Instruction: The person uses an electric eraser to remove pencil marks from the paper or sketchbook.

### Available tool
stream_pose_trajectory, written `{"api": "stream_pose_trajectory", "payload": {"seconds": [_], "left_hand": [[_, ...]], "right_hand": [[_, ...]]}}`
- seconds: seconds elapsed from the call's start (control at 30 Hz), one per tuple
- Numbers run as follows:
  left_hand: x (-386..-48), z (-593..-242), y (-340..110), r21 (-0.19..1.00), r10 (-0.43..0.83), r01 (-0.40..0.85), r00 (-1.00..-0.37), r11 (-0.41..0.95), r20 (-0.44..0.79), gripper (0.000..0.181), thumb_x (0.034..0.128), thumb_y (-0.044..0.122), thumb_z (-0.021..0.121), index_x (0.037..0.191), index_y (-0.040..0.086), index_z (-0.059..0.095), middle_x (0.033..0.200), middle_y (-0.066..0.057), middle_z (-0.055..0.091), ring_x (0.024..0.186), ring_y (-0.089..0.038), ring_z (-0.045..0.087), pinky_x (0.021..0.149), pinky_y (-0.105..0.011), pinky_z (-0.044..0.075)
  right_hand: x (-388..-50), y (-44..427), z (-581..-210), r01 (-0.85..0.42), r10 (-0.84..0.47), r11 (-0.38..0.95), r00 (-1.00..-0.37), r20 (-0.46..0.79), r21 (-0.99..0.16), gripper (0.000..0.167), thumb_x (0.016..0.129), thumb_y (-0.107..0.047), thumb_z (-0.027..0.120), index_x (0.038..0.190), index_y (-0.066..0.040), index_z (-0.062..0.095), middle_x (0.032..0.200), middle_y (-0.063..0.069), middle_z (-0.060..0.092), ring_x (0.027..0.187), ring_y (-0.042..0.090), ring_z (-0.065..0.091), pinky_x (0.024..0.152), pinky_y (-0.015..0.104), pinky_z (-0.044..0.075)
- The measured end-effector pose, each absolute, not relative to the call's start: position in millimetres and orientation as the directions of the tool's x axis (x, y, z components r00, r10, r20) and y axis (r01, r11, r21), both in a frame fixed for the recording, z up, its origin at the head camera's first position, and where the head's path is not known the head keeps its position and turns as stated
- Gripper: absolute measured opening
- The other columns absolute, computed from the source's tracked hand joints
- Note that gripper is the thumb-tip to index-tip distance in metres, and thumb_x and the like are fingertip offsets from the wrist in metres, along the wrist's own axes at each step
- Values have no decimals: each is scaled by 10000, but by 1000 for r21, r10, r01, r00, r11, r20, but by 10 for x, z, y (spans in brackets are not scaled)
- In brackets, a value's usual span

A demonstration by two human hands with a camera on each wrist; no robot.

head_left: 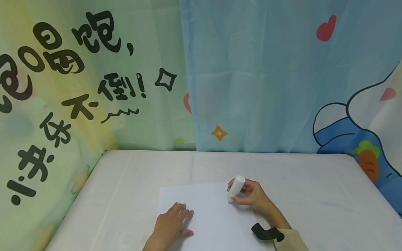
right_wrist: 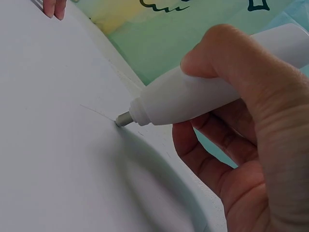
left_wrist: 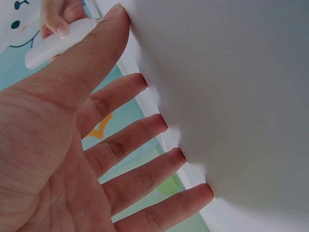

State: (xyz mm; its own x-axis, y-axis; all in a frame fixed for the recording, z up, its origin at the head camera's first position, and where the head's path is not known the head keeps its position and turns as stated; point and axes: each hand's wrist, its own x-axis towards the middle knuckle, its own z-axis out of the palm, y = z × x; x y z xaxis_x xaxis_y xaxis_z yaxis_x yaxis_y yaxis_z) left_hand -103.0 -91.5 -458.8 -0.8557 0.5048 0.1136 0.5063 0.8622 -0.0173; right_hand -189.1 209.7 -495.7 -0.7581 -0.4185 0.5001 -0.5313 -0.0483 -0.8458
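Note:
A sheet of white paper (head_left: 210, 223) lies on the table. My right hand (head_left: 253, 196) grips a thick white electric eraser (head_left: 236, 188) over the paper's upper right part. In the right wrist view the eraser is tilted, and its narrow metal-ringed tip (right_wrist: 124, 119) meets the paper at the end of a thin faint line (right_wrist: 95, 111). Fingers of my left hand (head_left: 171, 223) are spread, their tips resting on the left part of the sheet. The left wrist view shows those fingertips (left_wrist: 176, 153) pressing the paper, with the thumb apart from them.
A white-covered table (head_left: 132, 174) extends around the sheet. Printed curtains (head_left: 251, 76) hang behind it and along its left side. A black strap (head_left: 267, 233) sits at my right wrist, by a light sleeve (head_left: 290, 240).

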Motion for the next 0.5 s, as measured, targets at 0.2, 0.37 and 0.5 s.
{"api": "stream_pose_trajectory", "payload": {"seconds": [0.2, 0.37, 0.5], "left_hand": [[-1038, -4589, -914, -6, 503, 505, -857, 863, 114, 559, 698, 555, 733, 1158, 241, 686, 1156, -5, 652, 1095, -261, 661, 587, -307, 597], [-1033, -4582, -912, -4, 501, 504, -857, 864, 117, 558, 694, 557, 730, 1151, 239, 687, 1149, -6, 655, 1090, -262, 663, 581, -309, 597], [-1038, -4573, -904, 3, 491, 494, -864, 869, 108, 562, 684, 559, 725, 1143, 238, 685, 1144, -9, 655, 1090, -267, 662, 587, -314, 598]], "right_hand": [[-1888, 2095, -4960, -531, -423, -56, -754, 502, -845, 366, 710, 226, 693, 1048, 128, 594, 1012, 60, 686, 955, 65, 643, 806, 219, 559], [-1893, 2091, -4977, -533, -432, -67, -746, 506, -843, 379, 705, 233, 691, 1055, 126, 592, 1013, 79, 683, 958, 76, 645, 811, 220, 558], [-1894, 2094, -4976, -523, -427, -37, -762, 486, -852, 380, 708, 217, 702, 1058, 108, 602, 1003, 83, 685, 955, 73, 648, 810, 220, 557]]}}
